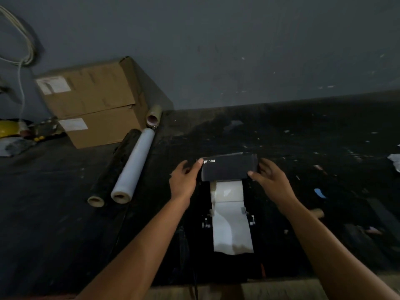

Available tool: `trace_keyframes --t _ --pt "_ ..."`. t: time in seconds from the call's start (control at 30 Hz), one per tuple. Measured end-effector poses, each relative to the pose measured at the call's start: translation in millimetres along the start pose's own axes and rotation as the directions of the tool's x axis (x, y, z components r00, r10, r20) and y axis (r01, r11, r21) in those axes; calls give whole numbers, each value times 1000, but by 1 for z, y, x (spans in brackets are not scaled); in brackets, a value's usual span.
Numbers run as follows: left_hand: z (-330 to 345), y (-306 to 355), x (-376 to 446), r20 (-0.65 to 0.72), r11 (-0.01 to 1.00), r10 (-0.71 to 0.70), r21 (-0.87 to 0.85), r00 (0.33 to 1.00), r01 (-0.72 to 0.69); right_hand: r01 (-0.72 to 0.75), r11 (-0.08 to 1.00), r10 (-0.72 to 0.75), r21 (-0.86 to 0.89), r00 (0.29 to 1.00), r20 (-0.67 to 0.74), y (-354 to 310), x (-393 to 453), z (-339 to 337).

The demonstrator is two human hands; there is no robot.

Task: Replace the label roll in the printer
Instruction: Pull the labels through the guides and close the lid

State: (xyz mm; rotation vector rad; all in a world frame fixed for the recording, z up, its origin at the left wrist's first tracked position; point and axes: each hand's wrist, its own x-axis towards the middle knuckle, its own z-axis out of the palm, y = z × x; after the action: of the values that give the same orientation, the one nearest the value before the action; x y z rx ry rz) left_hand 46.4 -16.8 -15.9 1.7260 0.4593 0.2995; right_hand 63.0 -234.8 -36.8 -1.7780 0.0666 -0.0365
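Both hands grip the raised lid (229, 168) of the printer (229, 213). The left hand (184, 180) holds the lid's left end, with the thumb tip pressed on the top face beside the white word "printer" and the other fingers behind the edge. The right hand (269, 177) holds the lid's right end, with one fingertip on the lower right corner and the remaining fingers curled around the side. Neither hand is open; each is closed on the lid.

The lid stands tilted up at the far side of the printer body. Directly below the lid's near edge, the label roll (227, 190) sits in the open bay. A white strip (232, 230) of label stock runs from the roll toward the person, passes between two small guides with white markings, and ends in a ragged edge over the front of the printer.

The printer sits on a dark table (324, 148) scattered with paper scraps. Left of the printer, two long rolls lie side by side, touching: a black roll (114, 167) and a white roll (135, 164). Beyond these rolls, a short tube (154, 118) lies against two stacked boxes (93, 105), which stand near the grey wall (238, 50). Pale cables (23, 46) hang at the upper left.
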Motion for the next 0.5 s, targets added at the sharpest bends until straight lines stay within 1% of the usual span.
trace_keyframes --t 0.1,0.23,0.3,0.37,0.5 --pt "-5 -14 -17 1 998 -55 -5 998 55 -33 999 34 9 995 -91 12 -19 1" --pt "-11 -39 -30 40 995 -83 54 996 81 -103 994 93 -47 979 -184 28 -40 -1" --pt "-12 -54 -35 97 991 -120 76 988 113 -138 987 120 -80 973 -195 39 -49 0" --pt "-12 -68 -41 127 984 -159 100 979 147 -159 983 140 -94 973 -183 50 -58 2" --pt "-9 -80 -47 118 987 -132 112 984 119 -150 988 143 -31 974 -176 59 -64 7"
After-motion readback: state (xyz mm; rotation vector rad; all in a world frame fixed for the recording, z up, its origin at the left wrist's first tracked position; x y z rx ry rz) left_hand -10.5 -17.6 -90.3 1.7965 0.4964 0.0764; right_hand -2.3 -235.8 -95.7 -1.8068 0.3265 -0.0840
